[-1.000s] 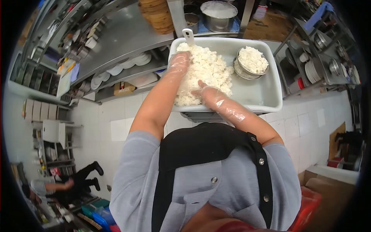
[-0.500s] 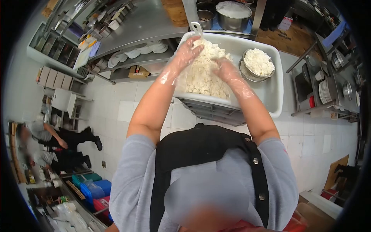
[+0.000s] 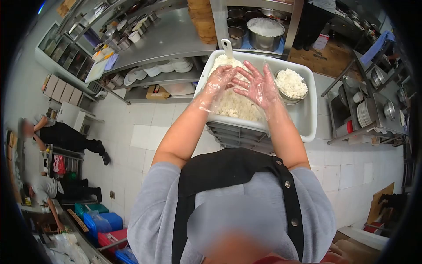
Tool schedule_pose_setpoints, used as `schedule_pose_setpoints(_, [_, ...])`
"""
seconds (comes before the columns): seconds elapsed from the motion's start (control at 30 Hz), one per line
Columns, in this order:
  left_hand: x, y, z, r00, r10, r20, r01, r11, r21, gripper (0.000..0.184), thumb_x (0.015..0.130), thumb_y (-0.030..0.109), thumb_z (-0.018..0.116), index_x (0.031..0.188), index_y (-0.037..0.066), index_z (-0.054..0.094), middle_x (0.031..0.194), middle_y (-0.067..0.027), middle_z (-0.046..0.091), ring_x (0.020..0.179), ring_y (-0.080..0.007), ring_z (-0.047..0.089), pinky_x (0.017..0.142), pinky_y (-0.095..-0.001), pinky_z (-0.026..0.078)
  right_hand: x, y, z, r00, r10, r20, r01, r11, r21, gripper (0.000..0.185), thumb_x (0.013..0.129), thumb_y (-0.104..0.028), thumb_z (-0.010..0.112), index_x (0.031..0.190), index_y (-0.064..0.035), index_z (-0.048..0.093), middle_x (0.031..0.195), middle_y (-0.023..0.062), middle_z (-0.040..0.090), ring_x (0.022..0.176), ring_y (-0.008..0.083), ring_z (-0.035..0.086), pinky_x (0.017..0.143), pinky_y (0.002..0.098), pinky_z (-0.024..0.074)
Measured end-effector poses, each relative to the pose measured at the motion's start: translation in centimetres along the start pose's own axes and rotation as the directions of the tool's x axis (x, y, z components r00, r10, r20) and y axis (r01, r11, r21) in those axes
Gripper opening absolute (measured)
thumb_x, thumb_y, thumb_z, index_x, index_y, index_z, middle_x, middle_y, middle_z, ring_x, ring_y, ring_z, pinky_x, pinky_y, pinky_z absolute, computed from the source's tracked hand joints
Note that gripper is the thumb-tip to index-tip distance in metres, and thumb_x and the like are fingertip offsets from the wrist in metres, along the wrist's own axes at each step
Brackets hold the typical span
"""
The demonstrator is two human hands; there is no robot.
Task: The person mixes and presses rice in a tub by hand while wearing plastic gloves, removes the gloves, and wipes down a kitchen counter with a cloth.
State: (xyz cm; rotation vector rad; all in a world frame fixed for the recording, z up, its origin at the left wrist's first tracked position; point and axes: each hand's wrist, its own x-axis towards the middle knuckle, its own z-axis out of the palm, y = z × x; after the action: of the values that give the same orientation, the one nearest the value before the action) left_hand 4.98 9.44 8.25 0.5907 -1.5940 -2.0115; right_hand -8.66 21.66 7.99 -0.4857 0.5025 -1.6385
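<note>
Loose white rice (image 3: 239,107) fills the left part of a white tub (image 3: 310,119). Above the rice are my two hands in clear plastic gloves. My left hand (image 3: 220,81) has its fingers bent toward the right; whether anything is between them is hidden. My right hand (image 3: 259,86) is raised beside it with fingers spread, holding nothing. A metal bowl heaped with rice (image 3: 291,83) stands in the tub's right part. The white handle (image 3: 227,47) of a utensil sticks up at the tub's back left edge.
Behind the tub are bamboo steamers (image 3: 202,22) on a steel counter (image 3: 167,35) and a metal pot (image 3: 265,34) on a shelf. A rack with plates (image 3: 364,114) stands right. Two people are at far left; another person's dark legs (image 3: 311,24) show at the back.
Both hands have lifted off the rice and come close together; the right one has turned and spread its fingers. The view has shifted, and the people at left have moved.
</note>
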Motion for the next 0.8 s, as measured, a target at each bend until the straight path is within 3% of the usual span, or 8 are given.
schedule_pose_setpoints(0.03, [0.4, 0.3, -0.4, 0.994, -0.086, 0.065, 0.084, 0.996, 0.023, 0.051, 0.089, 0.034, 0.065, 0.126, 0.004, 0.048, 0.109, -0.0054, 0.056, 0.094, -0.0146, 0.057, 0.084, -0.0319, 0.047, -0.2, -0.1, 0.2, 1.0, -0.015, -0.003, 0.015, 1.0, -0.01, 0.072, 0.092, -0.066, 0.029, 0.142, -0.0145, 0.035, 0.136, 0.0103, 0.043, 0.114, 0.0346, 0.052, 0.099, 0.0549, 0.0387])
schedule_pose_setpoints(0.17, [1.4, 0.6, -0.4, 0.991, -0.09, 0.099, 0.09, 0.996, -0.004, 0.034, 0.091, 0.03, 0.064, 0.113, 0.006, 0.055, 0.102, -0.0036, 0.057, 0.087, -0.0116, 0.056, 0.078, -0.0288, 0.047, -0.1, -0.2, 0.8, 0.999, -0.031, 0.01, 0.031, 0.999, -0.025, 0.073, 0.091, -0.067, 0.032, 0.141, -0.0145, 0.036, 0.14, 0.0095, 0.04, 0.119, 0.0358, 0.048, 0.099, 0.0551, 0.0373])
schedule_pose_setpoints(0.37, [3.6, -1.1, -2.5, 0.996, 0.073, 0.047, -0.07, 0.995, -0.07, 0.026, 0.094, 0.026, 0.058, 0.106, 0.003, 0.053, 0.096, -0.0035, 0.055, 0.083, -0.0136, 0.054, 0.077, -0.032, 0.049, 0.3, 0.6, 2.7, 0.995, -0.095, 0.009, 0.095, 0.992, -0.078, 0.073, 0.09, -0.066, 0.037, 0.142, -0.0156, 0.035, 0.143, 0.011, 0.036, 0.12, 0.038, 0.048, 0.095, 0.054, 0.0447])
schedule_pose_setpoints(0.5, [1.9, 1.2, -2.1, 0.998, -0.051, 0.035, 0.055, 0.99, -0.133, 0.038, 0.095, 0.035, 0.055, 0.113, 0.001, 0.051, 0.1, -0.0049, 0.055, 0.093, -0.0178, 0.055, 0.084, -0.0374, 0.049, -0.3, 0.6, 3.5, 0.988, -0.156, 0.002, 0.156, 0.987, -0.047, 0.08, 0.085, -0.067, 0.047, 0.144, -0.015, 0.032, 0.146, 0.0109, 0.028, 0.122, 0.0399, 0.044, 0.099, 0.059, 0.0377])
schedule_pose_setpoints(0.57, [0.9, 2.1, -1.4, 0.942, -0.303, 0.146, 0.307, 0.952, -0.004, 0.053, 0.093, 0.046, 0.053, 0.121, 0.001, 0.049, 0.106, -0.0079, 0.054, 0.104, -0.0217, 0.054, 0.092, -0.0428, 0.047, -0.4, 0.6, 3.8, 0.983, -0.185, -0.01, 0.184, 0.98, -0.073, 0.084, 0.084, -0.068, 0.048, 0.145, -0.0152, 0.029, 0.148, 0.011, 0.025, 0.123, 0.0393, 0.043, 0.099, 0.0602, 0.0381])
schedule_pose_setpoints(0.6, [0.9, 1.7, -1.3, 0.927, -0.31, 0.209, 0.31, 0.95, 0.036, 0.064, 0.091, 0.053, 0.053, 0.128, 0.0, 0.046, 0.116, -0.0123, 0.054, 0.112, -0.0251, 0.053, 0.096, -0.0442, 0.044, -0.5, 0.7, 3.9, 0.981, -0.193, -0.014, 0.19, 0.977, -0.099, 0.084, 0.083, -0.07, 0.047, 0.146, -0.0172, 0.028, 0.148, 0.0109, 0.026, 0.122, 0.0391, 0.046, 0.097, 0.0594, 0.0403])
schedule_pose_setpoints(0.7, [1.7, 0.2, -1.1, 0.868, -0.256, 0.426, 0.293, 0.956, -0.022, 0.063, 0.091, 0.051, 0.054, 0.128, 0.001, 0.046, 0.126, -0.0145, 0.052, 0.117, -0.0249, 0.051, 0.095, -0.0424, 0.045, -0.4, 0.9, 3.5, 0.984, -0.176, 0.023, 0.177, 0.973, -0.15, 0.086, 0.082, -0.072, 0.046, 0.146, -0.0186, 0.028, 0.148, 0.01, 0.026, 0.12, 0.0374, 0.048, 0.097, 0.0574, 0.0426])
schedule_pose_setpoints(0.8, [1.6, 0.2, -0.6, 0.912, -0.183, 0.367, 0.24, 0.964, -0.116, 0.048, 0.095, 0.04, 0.052, 0.125, 0.003, 0.049, 0.118, -0.011, 0.056, 0.107, -0.0228, 0.056, 0.091, -0.0397, 0.046, -0.4, 1.5, 3.2, 0.987, -0.155, 0.042, 0.16, 0.966, -0.203, 0.086, 0.082, -0.072, 0.046, 0.146, -0.0179, 0.028, 0.148, 0.0079, 0.027, 0.121, 0.0344, 0.047, 0.097, 0.0549, 0.0432])
